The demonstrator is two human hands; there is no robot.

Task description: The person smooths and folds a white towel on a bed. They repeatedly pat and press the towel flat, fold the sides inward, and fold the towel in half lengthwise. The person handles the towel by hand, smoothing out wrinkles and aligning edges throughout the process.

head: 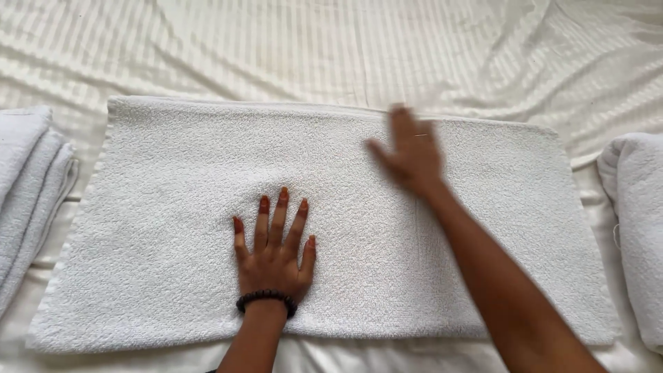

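A: One towel (173, 228), white terry, folded flat, lying across the middle of the striped sheet (290, 48).

B: Hands?

A: Your left hand (273, 259) lies palm-down on it, fingers spread. Your right hand (411, 155) is blurred over the far edge, fingers loosely apart, gripping nothing.

B: Surroundings?

A: Folded stack (27, 186) at left, rolled towel (639, 228) at right, both apart from it.

B: Risk?

A: Likely bunching: a sweep by your right hand could drag the top layer and skew the edges.
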